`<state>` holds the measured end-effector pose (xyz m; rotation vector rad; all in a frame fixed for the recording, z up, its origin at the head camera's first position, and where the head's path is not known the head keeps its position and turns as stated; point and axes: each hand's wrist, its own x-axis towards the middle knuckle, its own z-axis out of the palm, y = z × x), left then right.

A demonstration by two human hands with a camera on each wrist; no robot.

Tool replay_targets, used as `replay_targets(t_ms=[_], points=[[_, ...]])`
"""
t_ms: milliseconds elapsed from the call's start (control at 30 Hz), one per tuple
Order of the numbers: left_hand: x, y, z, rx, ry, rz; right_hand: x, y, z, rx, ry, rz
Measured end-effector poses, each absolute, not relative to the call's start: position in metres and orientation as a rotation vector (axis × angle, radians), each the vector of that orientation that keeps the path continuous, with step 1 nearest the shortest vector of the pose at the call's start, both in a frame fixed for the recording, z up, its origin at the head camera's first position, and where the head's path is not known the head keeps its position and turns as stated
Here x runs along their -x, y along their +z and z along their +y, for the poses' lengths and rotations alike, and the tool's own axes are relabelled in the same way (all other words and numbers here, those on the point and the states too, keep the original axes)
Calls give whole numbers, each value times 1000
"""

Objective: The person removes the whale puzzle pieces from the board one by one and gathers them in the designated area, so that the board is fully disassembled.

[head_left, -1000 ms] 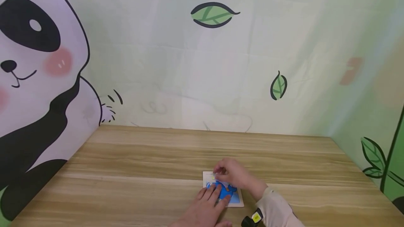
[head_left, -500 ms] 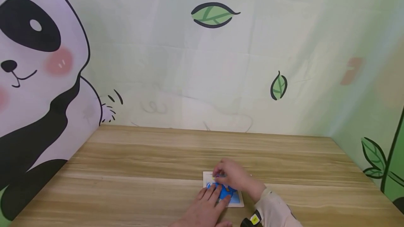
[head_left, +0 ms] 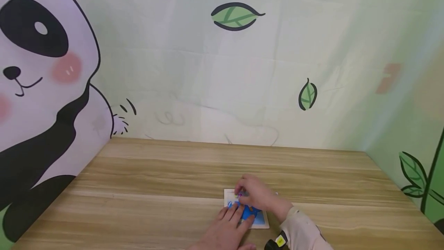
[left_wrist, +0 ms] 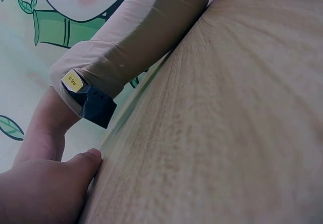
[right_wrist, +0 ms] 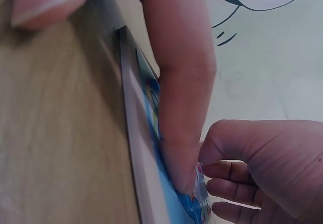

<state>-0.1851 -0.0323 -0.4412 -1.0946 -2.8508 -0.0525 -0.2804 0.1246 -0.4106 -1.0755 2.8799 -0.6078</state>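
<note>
A flat picture board [head_left: 264, 225] with a white border and a blue design lies on the table near its front. My left hand [head_left: 225, 228] rests on its lower left part, fingers spread and straight over the blue area. At the board's upper edge my right hand [head_left: 258, 194] bends its fingers and thumb together, pinching a thin, shiny piece with coloured spots [right_wrist: 201, 186]. That piece is mostly hidden by the fingers, so its kind is unclear. In the right wrist view a left-hand finger [right_wrist: 184, 93] presses on the board beside the right hand.
The wood-grain table [head_left: 138, 196] extends around the board. Behind it hangs a pale backdrop [head_left: 194, 68] printed with leaves and a panda [head_left: 41, 68]. A black wrist device [head_left: 276, 241] with a yellow label sits by the right sleeve [head_left: 305, 228].
The right hand's fingers shift slightly at the board's upper edge, and a purple spot now shows by the fingertips. The left hand stays in place on the board.
</note>
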Motion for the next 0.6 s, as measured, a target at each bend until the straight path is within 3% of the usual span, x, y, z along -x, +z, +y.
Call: replay_targets(t_ms=[600], points=[[185, -442, -32, 1093, -41, -2832, 277, -406, 131, 1147, -613, 2833]])
